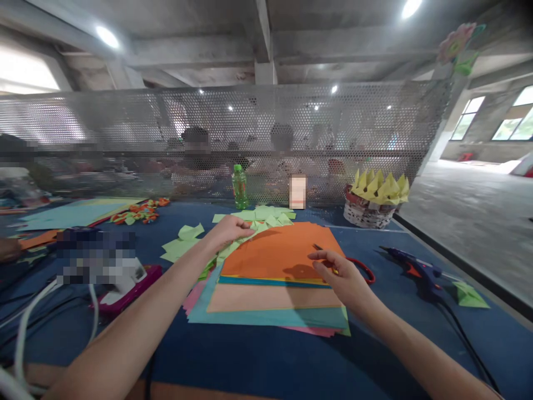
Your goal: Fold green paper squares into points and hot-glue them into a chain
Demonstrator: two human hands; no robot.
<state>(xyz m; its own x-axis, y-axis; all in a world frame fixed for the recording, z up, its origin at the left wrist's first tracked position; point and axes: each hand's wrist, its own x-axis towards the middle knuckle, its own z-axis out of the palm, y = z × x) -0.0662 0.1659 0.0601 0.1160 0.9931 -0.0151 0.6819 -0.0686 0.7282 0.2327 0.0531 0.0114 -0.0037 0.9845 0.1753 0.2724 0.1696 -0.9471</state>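
My left hand (231,230) reaches over a heap of folded light green paper pieces (270,215), at the left edge of an orange sheet (278,250). Its fingers are bent and look slightly apart; whether they touch the paper is unclear. My right hand (339,269) hovers at the right side of the orange sheet, thumb and fingers apart. Partly behind it lie scissors with red handles (365,269), their dark tip on the orange sheet. Under that sheet is a stack of coloured paper, with a peach sheet (250,298) and light blue sheets (266,316) showing.
A green bottle (240,189) and a paper-pointed basket (372,205) stand before the perforated metal screen (258,122). At right lie a glue gun (416,266) and a folded green piece (470,294). Left are a purple power strip (129,289), cables, and another person's hand (8,250).
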